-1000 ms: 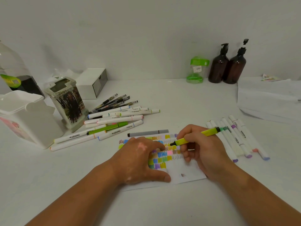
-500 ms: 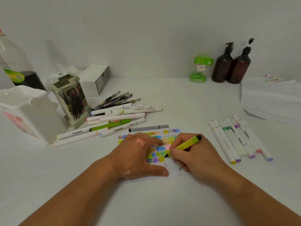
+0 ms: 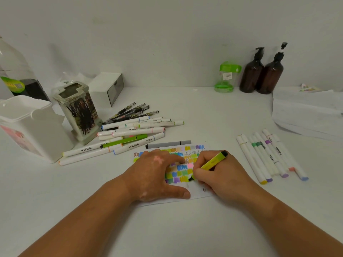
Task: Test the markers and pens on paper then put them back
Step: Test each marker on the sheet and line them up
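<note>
Right hand [image 3: 220,175] curled round a yellow marker [image 3: 213,163] in a writing grip, black tip down on the paper [image 3: 194,190] at the near edge of the colour patches. Left hand [image 3: 156,173] flat on the paper's left half, fingers straight, thumb spread along the near edge, pressing the sheet onto the worktop [image 3: 204,112]. Much of the paper hidden under both hands; between them, rows of coloured swatches and squiggles.

Just beyond the paper's far edge, a grey pen [image 3: 167,145] lying crosswise; whether it touches the sheet, cannot tell. Beyond and left of the paper, a loose pile of white markers [image 3: 133,132], one green marker [image 3: 124,140] among them and a few black pens [image 3: 130,113] at its far side. Further left of the paper, a scribble-covered pen holder [image 3: 79,112] standing upright, a white bin [image 3: 31,127] beside it, a white box [image 3: 107,89] behind.

Right of the paper, well apart from it, a row of white markers [image 3: 267,156] laid side by side, coloured ends toward the near side. Far right of the paper, a stack of white sheets [image 3: 306,112]. Beyond the paper, at the wall, a green-lidded jar [image 3: 227,76] and two brown pump bottles [image 3: 251,73] side by side.
</note>
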The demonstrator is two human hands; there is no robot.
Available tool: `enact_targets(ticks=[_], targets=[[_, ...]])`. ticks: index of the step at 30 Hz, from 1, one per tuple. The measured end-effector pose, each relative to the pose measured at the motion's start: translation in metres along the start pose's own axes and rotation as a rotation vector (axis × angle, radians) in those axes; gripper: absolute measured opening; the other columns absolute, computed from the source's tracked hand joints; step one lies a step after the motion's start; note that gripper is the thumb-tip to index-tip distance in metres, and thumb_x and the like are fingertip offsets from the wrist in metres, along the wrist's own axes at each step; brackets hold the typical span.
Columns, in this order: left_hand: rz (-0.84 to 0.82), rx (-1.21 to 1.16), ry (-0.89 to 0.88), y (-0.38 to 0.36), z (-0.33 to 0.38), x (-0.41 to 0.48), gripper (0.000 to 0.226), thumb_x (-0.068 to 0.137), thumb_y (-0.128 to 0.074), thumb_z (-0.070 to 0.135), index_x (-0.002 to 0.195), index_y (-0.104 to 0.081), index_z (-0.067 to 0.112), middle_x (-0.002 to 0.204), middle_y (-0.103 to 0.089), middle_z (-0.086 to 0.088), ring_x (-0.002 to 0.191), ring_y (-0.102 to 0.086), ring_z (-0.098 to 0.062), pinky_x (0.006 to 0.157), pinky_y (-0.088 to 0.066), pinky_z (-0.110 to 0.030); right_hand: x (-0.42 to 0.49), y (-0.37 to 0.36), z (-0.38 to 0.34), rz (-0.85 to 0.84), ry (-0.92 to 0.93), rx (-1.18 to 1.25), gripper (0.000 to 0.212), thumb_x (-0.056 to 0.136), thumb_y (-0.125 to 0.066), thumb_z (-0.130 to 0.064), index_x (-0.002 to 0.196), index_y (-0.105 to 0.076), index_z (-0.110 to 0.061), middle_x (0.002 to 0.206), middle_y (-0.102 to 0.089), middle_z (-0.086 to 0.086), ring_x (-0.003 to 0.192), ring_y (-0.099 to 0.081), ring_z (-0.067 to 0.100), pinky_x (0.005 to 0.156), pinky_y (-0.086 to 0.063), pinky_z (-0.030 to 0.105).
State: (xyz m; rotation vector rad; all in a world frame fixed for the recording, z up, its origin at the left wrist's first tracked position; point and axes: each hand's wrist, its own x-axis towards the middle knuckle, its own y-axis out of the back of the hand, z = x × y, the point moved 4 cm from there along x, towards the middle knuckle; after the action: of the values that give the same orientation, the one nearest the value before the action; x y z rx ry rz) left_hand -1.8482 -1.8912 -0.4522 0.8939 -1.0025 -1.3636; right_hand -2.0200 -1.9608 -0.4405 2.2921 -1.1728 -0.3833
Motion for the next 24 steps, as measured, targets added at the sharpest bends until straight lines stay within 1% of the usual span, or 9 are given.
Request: enact_targets(ticks=[5,8,11,16,18,19,21,22,24], targets=[[-0.007,-0.008,-0.003,0.001,0.000,0.000,0.091,0.062,-0.062,0.088,0.140,-0.048,0.042,0.134,-0.055,0.018,0.103,-0.042,0.001,0.094,-0.038,-0.023,0.001,0.000,0.001,0.013,-0.006,-0.018,0.013,0.082,-0.073,-0.017,0.071,-0.066,-0.020,0.052,-0.062,-0.016,0.046,-0.056,0.000,0.045,-0.040,0.012],[-0.014,-0.004,0.002,0.000,-0.001,0.000,0.092,0.061,-0.061,0.089,0.140,-0.047,0.042,0.136,-0.055,0.018,0.108,-0.046,-0.002,0.097,-0.039,-0.025,0.002,0.001,0.001,0.055,-0.004,-0.033,0.012,0.084,-0.073,-0.021,0.074,-0.067,-0.022,0.054,-0.061,-0.011,0.047,-0.054,0.001,0.045,-0.038,0.012],[-0.015,-0.002,0.004,-0.001,-0.002,0.000,0.093,0.061,-0.059,0.091,0.140,-0.046,0.043,0.136,-0.054,0.018,0.104,-0.041,0.001,0.097,-0.040,-0.025,0.003,0.001,0.001,0.048,0.000,-0.034,0.016,0.084,-0.073,-0.019,0.071,-0.065,-0.022,0.055,-0.061,-0.009,0.046,-0.053,0.001,0.044,-0.037,0.010],[-0.010,0.006,-0.003,-0.001,-0.003,0.001,0.094,0.060,-0.057,0.092,0.140,-0.046,0.044,0.136,-0.054,0.019,0.104,-0.039,0.003,0.095,-0.037,-0.023,0.003,0.001,0.002,0.049,0.016,-0.040,0.018,0.085,-0.072,-0.020,0.069,-0.063,-0.022,0.050,-0.059,-0.018,0.047,-0.054,-0.002,0.043,-0.037,0.010],[-0.009,0.017,-0.009,-0.001,-0.002,0.000,0.093,0.061,-0.058,0.091,0.140,-0.046,0.043,0.134,-0.054,0.020,0.104,-0.042,0.003,0.093,-0.038,-0.022,0.003,0.002,0.004,0.052,0.016,-0.007,0.020,0.084,-0.071,-0.018,0.067,-0.062,-0.021,0.051,-0.060,-0.014,0.045,-0.052,0.001,0.042,-0.036,0.011],[-0.004,0.011,-0.013,0.000,-0.002,0.000,0.092,0.062,-0.059,0.090,0.140,-0.045,0.043,0.132,-0.054,0.022,0.106,-0.044,0.002,0.093,-0.039,-0.022,0.004,0.005,0.005,0.081,0.004,0.060,0.020,0.084,-0.069,-0.015,0.067,-0.063,-0.020,0.052,-0.061,-0.009,0.044,-0.050,0.003,0.041,-0.036,0.014],[0.034,-0.062,0.005,0.003,-0.001,-0.002,0.081,0.070,-0.060,0.083,0.139,-0.041,0.046,0.120,-0.052,0.028,0.103,-0.049,0.003,0.087,-0.043,-0.016,0.007,0.013,0.010,0.148,-0.032,0.307,0.023,0.086,-0.065,-0.008,0.066,-0.063,-0.019,0.052,-0.061,-0.001,0.042,-0.049,0.011,0.038,-0.036,0.022],[0.083,-0.142,0.022,0.007,-0.002,-0.001,0.066,0.078,-0.060,0.075,0.135,-0.041,0.047,0.108,-0.053,0.028,0.095,-0.052,0.003,0.077,-0.043,-0.011,0.008,0.016,0.012,0.174,-0.045,0.437,0.027,0.086,-0.063,-0.004,0.064,-0.063,-0.020,0.053,-0.060,0.003,0.042,-0.048,0.014,0.038,-0.035,0.022],[0.208,-0.337,0.045,0.015,-0.005,-0.001,0.029,0.093,-0.050,0.048,0.121,-0.044,0.040,0.081,-0.052,0.016,0.076,-0.053,-0.002,0.061,-0.041,-0.014,0.010,0.022,0.013,0.204,-0.038,0.595,0.025,0.083,-0.066,-0.007,0.062,-0.065,-0.022,0.054,-0.061,0.007,0.042,-0.047,0.016,0.037,-0.036,0.023]])
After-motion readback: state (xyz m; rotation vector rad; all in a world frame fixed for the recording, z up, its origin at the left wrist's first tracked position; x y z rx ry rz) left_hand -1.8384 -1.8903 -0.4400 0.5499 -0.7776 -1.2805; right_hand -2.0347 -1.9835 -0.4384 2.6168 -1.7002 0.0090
